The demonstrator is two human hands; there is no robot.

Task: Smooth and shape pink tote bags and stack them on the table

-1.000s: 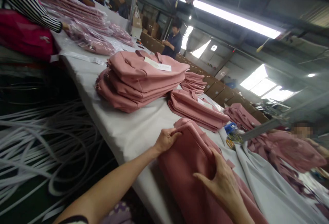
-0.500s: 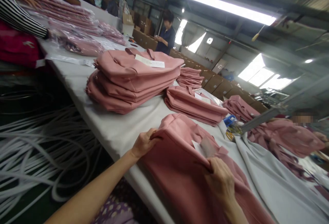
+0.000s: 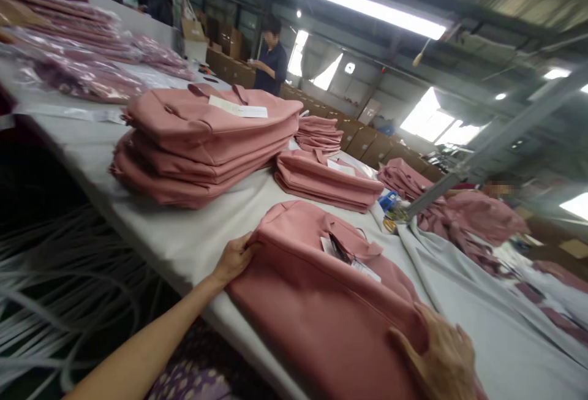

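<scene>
A pink bag [image 3: 316, 302] with short handles lies on the cloth-covered table in front of me. White tags [image 3: 351, 259] and a dark strip rest on its upper side. My left hand [image 3: 235, 258] is closed on the bag's left corner, thumb against the front. At the right part of its top edge, my right hand [image 3: 438, 348] has the pink material between thumb and fingers. Behind the left corner stands a pile of similar pink bags [image 3: 206, 136], a paper slip [image 3: 239, 108] on top. A lower pile of folded pink bags [image 3: 328, 182] is just beyond.
Plastic-wrapped pink goods [image 3: 78, 72] are heaped at the far left. A blue item [image 3: 388, 200] and yellow-handled scissors [image 3: 389, 225] lie by a slanted metal post [image 3: 441, 182]. White tubing [image 3: 68, 302] is on the floor. A co-worker [image 3: 271, 60] stands beyond the table.
My right hand has moved right along the bag's top edge. My left hand keeps the left corner. The tags now lie flatter, and the view has turned right.
</scene>
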